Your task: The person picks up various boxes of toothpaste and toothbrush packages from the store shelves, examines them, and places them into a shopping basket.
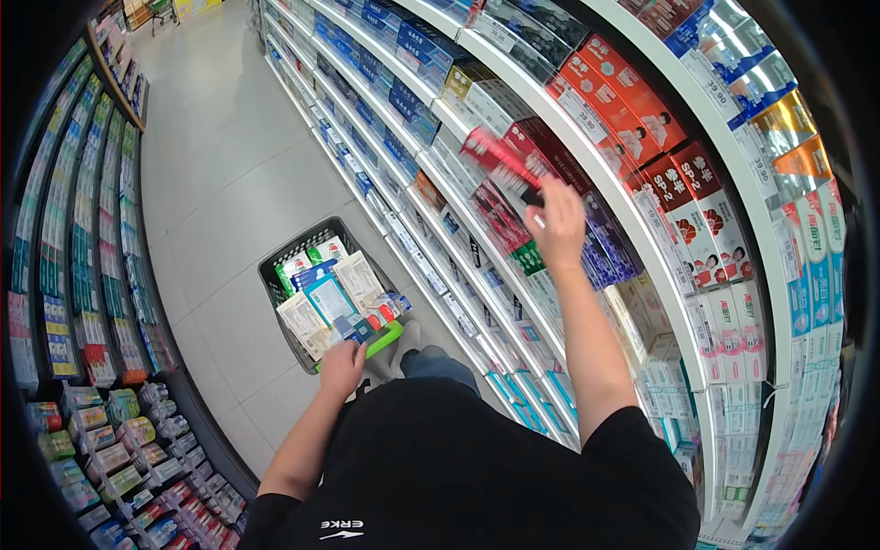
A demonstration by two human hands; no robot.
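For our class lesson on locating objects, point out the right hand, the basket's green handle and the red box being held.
Right hand (558, 225): head view, its back.
Green handle (386, 340): head view, its bar.
Red box (507, 158): head view, its blurred side.

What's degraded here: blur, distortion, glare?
Head view: heavy fisheye, long white shelf edges bow, corners black. Head view: motion smear on the narrow red cardboard box at the right hand. Head view: glare on shiny transparent-wrapped packs, upper right.

Right hand (557, 220) gripping red box (513, 158) beside shelves (632, 206)
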